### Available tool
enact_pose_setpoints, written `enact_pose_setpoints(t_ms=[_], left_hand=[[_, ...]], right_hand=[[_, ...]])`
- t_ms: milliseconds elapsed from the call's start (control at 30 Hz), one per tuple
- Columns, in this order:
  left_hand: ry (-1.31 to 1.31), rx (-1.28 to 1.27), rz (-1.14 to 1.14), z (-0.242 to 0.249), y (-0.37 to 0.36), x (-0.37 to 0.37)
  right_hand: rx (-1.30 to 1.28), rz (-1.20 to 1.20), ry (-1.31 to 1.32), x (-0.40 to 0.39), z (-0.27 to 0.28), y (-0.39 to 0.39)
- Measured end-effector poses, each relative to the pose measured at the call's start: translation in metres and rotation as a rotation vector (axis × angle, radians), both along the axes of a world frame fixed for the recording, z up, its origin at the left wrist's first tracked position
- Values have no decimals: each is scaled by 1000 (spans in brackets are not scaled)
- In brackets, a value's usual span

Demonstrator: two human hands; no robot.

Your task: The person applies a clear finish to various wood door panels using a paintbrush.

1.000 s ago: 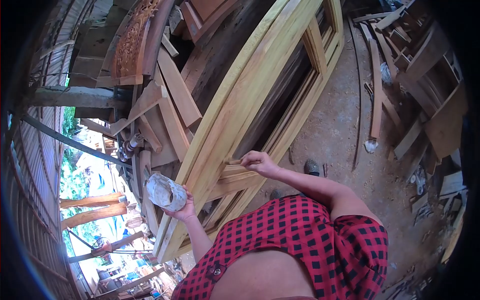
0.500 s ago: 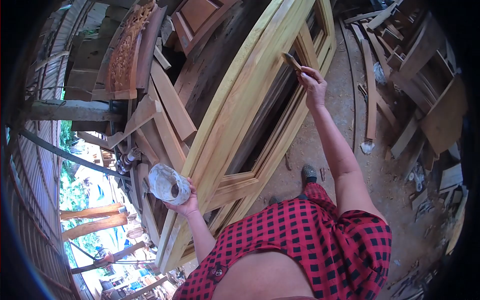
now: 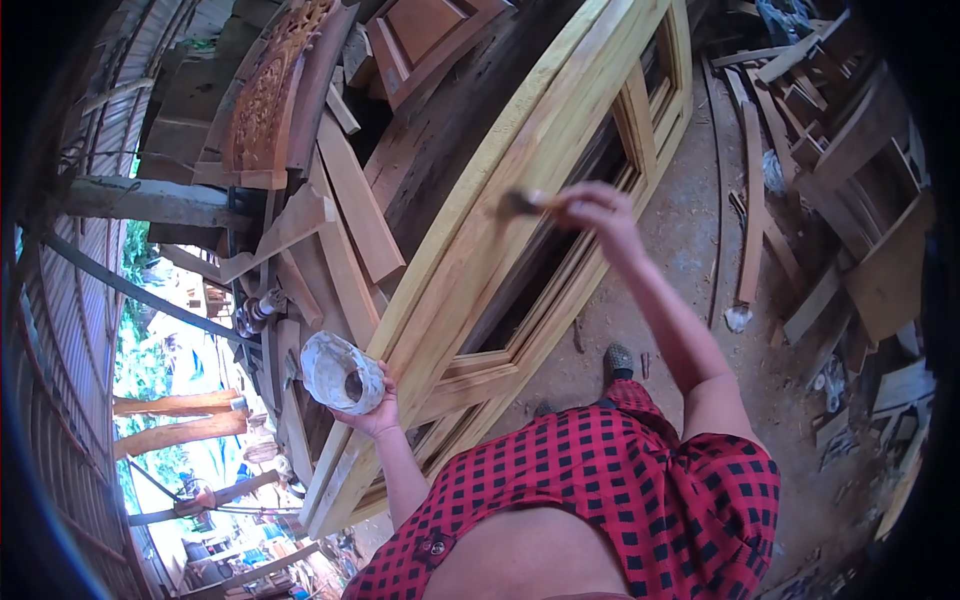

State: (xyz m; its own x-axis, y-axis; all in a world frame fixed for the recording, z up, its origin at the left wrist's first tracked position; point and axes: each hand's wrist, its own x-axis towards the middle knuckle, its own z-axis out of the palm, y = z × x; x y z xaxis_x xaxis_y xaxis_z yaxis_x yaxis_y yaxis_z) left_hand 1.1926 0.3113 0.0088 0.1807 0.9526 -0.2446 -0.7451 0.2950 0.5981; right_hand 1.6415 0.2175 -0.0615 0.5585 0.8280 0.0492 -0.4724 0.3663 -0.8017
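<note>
My right hand (image 3: 598, 212) is closed round the handle of a paintbrush (image 3: 528, 202), blurred by motion. The dark bristles lie over the wide side board of a pale wooden frame (image 3: 455, 250) that slants across the view, with glossy grain along it. In my left hand (image 3: 375, 410) is a white-smeared plastic tub (image 3: 335, 368), tilted so that its mouth faces me, with a small brownish patch at the bottom. The tub is beside the frame's lower left edge. Dark openings show between the frame's inner bars.
Loose planks (image 3: 350, 215) and a carved wooden panel (image 3: 275, 105) lean at the left. Scrap boards (image 3: 870, 250) are heaped at the right, with a long curved strip (image 3: 750, 200) on the dirt floor (image 3: 670, 300). My shoe (image 3: 619, 360) stands near the frame.
My right hand has brought the brush left and down, from beside the frame's opening onto the side board. My left hand still holds the tub in nearly the same place. The view has shifted slightly.
</note>
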Motion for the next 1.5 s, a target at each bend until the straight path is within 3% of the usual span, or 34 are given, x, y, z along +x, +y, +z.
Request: enact_pose_setpoints(t_ms=[67, 167, 267, 333, 400, 600, 667, 700, 800, 867, 933, 1033, 1067, 1133, 1233, 1300, 1333, 1500], left_hand=[[-26, -24, 6, 5, -5, 1], [0, -19, -24, 8, -13, -9], [15, 5, -43, 3, -22, -25], [-9, 17, -36, 4, -33, -30], [-35, 29, -26, 4, -43, -36], [-56, -40, 48, 3, -80, -65], [-76, -61, 81, -5, -93, -79], [-81, -45, 108, -8, -99, -80], [-112, -24, 167, -12, -119, -93], [-144, -14, 143, -10, -127, -105], [-162, -36, 181, -11, -135, -117], [-119, 55, 108, -15, -141, -140], [-108, 24, 108, -16, -142, -148], [-111, -1, 121, -19, -147, -165], [-131, -34, 194, -27, -158, -197], [-148, -25, 212, -32, -170, -222], [-153, -13, 217, -34, -176, -235], [-144, 18, 330, -45, -211, -290]], right_hand=[[58, -212, -13, 52, 12, 10], [-21, -538, -241, 113, 29, 38], [-25, -644, -703, 138, 62, 79], [-347, -571, -1050, 136, 78, 101], [-480, -579, -1386, 115, 73, 128], [-339, -72, -1726, -77, 91, 116], [-48, 46, -1580, -131, 93, 102], [-24, 69, -1592, -143, 98, 104], [-22, 396, -935, -163, 117, 112], [-96, 411, -752, -144, 119, 134], [-182, 139, -859, -118, 104, 154], [-151, -304, -1375, -96, 98, 160], [-214, -334, -1434, -99, 96, 162], [-432, -302, -1590, -119, 88, 163], [-340, -173, -1741, -192, 77, 154], [-41, -39, -1789, -264, 78, 142], [91, 67, -1723, -303, 78, 134], [158, 299, -1469, -464, 105, 92]])
